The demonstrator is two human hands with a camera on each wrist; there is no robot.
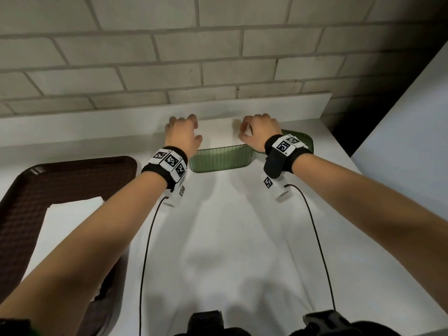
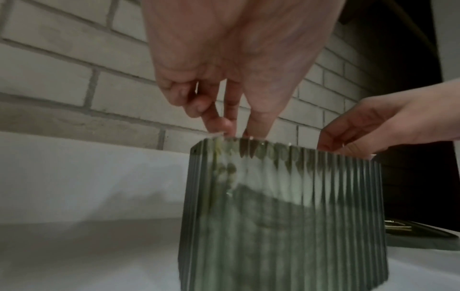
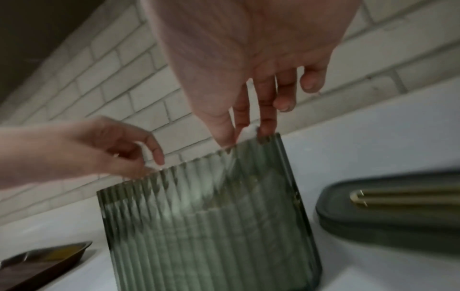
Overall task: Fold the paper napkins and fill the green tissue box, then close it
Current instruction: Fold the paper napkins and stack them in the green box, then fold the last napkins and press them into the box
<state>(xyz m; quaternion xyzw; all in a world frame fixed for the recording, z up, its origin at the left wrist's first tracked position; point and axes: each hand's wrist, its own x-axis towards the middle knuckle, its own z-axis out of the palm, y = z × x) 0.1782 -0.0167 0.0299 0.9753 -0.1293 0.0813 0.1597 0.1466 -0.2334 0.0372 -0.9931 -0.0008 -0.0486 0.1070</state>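
Risk: folded napkin [image 1: 218, 132], pinched at its ends by left hand [image 1: 182, 134] and right hand [image 1: 258, 133] over the green tissue box [image 1: 219, 160] near the table's far edge, may be snagged on the rim and crumpled.

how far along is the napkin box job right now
Done: the box stands open and its lid lies on the table beside it. In hand: the left hand and right hand each pinch an end of a white napkin at the box's top rim, seemingly feeding it in. Left: more napkins wait on the brown tray, and the lid must go on.
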